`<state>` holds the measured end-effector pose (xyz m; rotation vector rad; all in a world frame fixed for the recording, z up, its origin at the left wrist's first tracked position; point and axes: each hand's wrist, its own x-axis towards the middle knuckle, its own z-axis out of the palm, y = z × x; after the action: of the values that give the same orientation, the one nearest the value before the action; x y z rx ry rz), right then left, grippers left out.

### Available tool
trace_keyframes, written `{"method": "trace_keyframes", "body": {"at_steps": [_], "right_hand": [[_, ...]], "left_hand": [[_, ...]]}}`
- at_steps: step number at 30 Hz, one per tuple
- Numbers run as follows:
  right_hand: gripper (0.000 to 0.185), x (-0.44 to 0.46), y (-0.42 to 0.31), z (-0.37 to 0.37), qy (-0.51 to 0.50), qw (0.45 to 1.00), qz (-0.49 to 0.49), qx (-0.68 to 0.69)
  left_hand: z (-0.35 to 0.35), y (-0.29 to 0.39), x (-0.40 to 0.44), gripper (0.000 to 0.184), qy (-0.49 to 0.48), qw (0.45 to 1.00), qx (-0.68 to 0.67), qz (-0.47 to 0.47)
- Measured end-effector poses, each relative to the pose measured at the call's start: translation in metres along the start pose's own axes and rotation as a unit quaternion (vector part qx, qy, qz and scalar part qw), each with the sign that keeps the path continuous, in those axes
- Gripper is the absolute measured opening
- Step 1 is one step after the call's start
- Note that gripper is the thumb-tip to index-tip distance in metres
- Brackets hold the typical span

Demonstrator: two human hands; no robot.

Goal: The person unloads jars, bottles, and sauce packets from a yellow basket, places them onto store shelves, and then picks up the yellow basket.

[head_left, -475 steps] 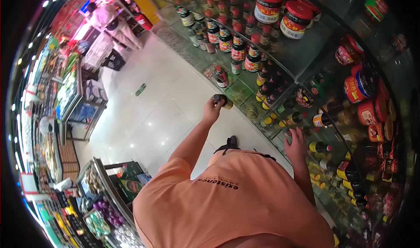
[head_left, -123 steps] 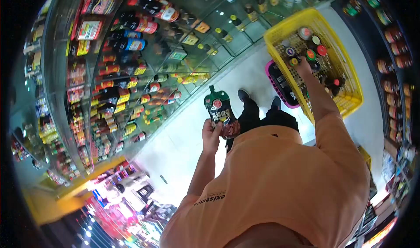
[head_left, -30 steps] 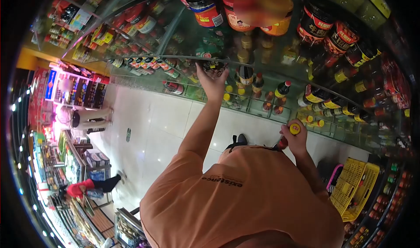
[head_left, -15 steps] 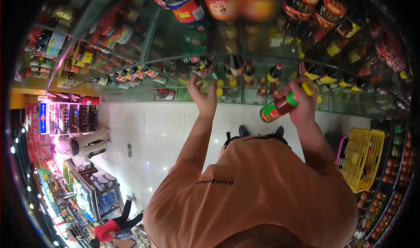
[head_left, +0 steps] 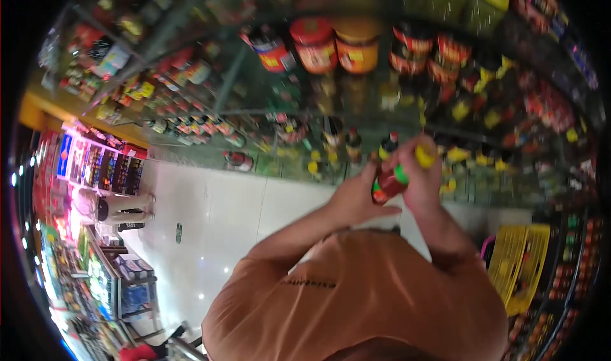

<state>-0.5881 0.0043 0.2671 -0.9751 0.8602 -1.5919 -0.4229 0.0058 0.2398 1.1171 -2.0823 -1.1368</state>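
Note:
A sauce bottle [head_left: 391,181] with dark red contents, green bands and a yellow cap is tilted in front of my chest. My right hand [head_left: 421,181] is wrapped round its upper part, just below the cap. At the lower end, my left hand [head_left: 356,197] curls about the base, its thumb and fingers on either side; part of the label is hidden there. Just beyond my hands, a dark bottle with a red cap [head_left: 389,143] stands on a lower shelf.
Glass shelves ahead carry jars, including a red-lidded jar [head_left: 315,46] and an orange jar [head_left: 356,48]. A yellow shopping basket [head_left: 519,265] is at my right. A person in light trousers [head_left: 124,207] stands far left, with a red-clothed person [head_left: 141,352] at lower left.
My left hand has come away from the shelf and across to the bottle's base. My right hand still holds the bottle, now slightly lower and nearer the middle. The view has tipped up.

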Motion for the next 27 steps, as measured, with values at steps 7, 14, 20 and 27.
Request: {"method": "trace_keyframes", "body": {"at_steps": [7,14,20,27], "right_hand": [[0.062,-0.002,-0.057,0.001,-0.159,0.945,-0.280,-0.054],[0.042,0.036,-0.122,-0.086,-0.125,0.714,-0.466,-0.507],[0.027,0.047,-0.121,-0.105,-0.149,0.712,-0.428,-0.536],[0.026,0.049,-0.120,-0.113,-0.157,0.720,-0.434,-0.518]], "left_hand": [[-0.045,0.037,0.009,0.063,0.167,0.955,0.005,0.243],[-0.182,0.128,-0.006,0.067,0.410,0.846,-0.139,0.313],[-0.263,0.167,0.023,0.043,0.522,0.824,-0.058,0.214],[-0.300,0.172,0.051,0.046,0.568,0.810,-0.041,0.142]]}}
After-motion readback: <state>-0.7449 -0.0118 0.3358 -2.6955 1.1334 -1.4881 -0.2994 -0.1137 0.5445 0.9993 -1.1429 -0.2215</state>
